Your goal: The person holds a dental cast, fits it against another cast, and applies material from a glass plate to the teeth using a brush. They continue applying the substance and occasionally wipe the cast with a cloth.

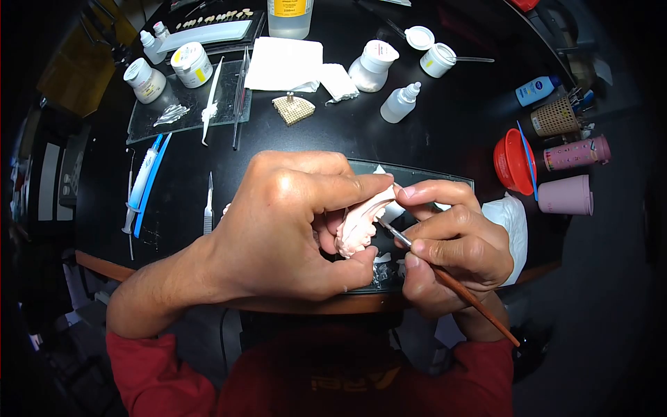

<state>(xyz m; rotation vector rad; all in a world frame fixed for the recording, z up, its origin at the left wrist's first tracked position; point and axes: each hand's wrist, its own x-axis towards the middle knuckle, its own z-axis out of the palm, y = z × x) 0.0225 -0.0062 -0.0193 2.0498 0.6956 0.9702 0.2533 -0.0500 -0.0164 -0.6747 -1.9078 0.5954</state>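
Near the middle of the head view, my left hand [285, 222] is closed around a pale pink dental cast [359, 226], its fingers on the top and lower edges. My right hand [458, 247] pinches a thin brush [465, 292] with a brown wooden handle. The brush's tip points at the cast's right side; whether it touches cannot be told. Fingertips of my right hand meet the cast's upper end. Under both hands lies a glass plate [431, 177] with white scraps, partly hidden by the hands.
A scalpel [208, 208] and a syringe [142, 184] lie left. Behind stand white jars [191, 64], a dropper bottle [400, 103], a folded white cloth [285, 64] and a honeycomb tray [293, 110]. A red bowl [513, 163] and pink cup [566, 195] stand right, beside crumpled tissue [515, 222].
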